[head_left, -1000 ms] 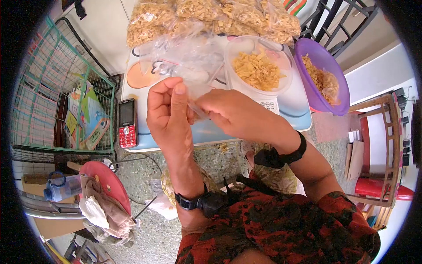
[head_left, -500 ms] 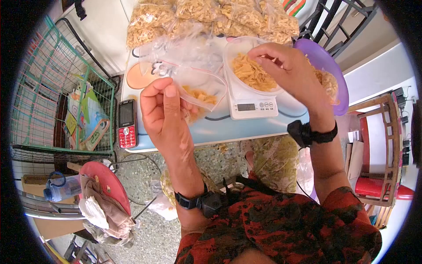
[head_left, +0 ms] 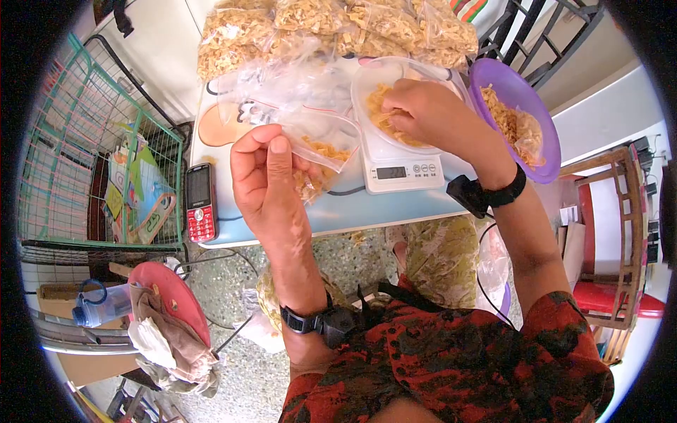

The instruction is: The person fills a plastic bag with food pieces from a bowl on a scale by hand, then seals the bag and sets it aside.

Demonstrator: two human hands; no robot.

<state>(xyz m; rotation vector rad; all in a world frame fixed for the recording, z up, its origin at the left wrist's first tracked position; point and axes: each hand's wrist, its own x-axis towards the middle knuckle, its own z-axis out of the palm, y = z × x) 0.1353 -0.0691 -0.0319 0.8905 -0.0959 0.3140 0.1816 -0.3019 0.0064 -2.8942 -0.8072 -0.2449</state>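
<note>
My left hand [head_left: 271, 173] pinches the edge of a clear zip bag [head_left: 324, 166], partly filled with yellow-brown strips and held open over the table's front part. My right hand [head_left: 437, 120] is in the clear round bowl [head_left: 363, 92], its fingers closed at the yellow strips [head_left: 381, 106]; whether they grip any is hidden. The bowl rests on a white digital scale [head_left: 402, 176] with a lit display. A purple bowl [head_left: 546, 127], tilted at the right, holds more strips and a plastic bag.
Filled bags [head_left: 310, 21] are piled at the table's back, with loose plastic bags [head_left: 271, 81] before them. A red phone [head_left: 201, 204] lies at the left edge. Beyond it stands a green wire cage [head_left: 92, 162]. A red stool [head_left: 190, 303] bears cloths.
My right hand has moved down and left into the clear bowl, and its fingers have closed in. My left hand still holds the bag, which now shows more of its filled lower part.
</note>
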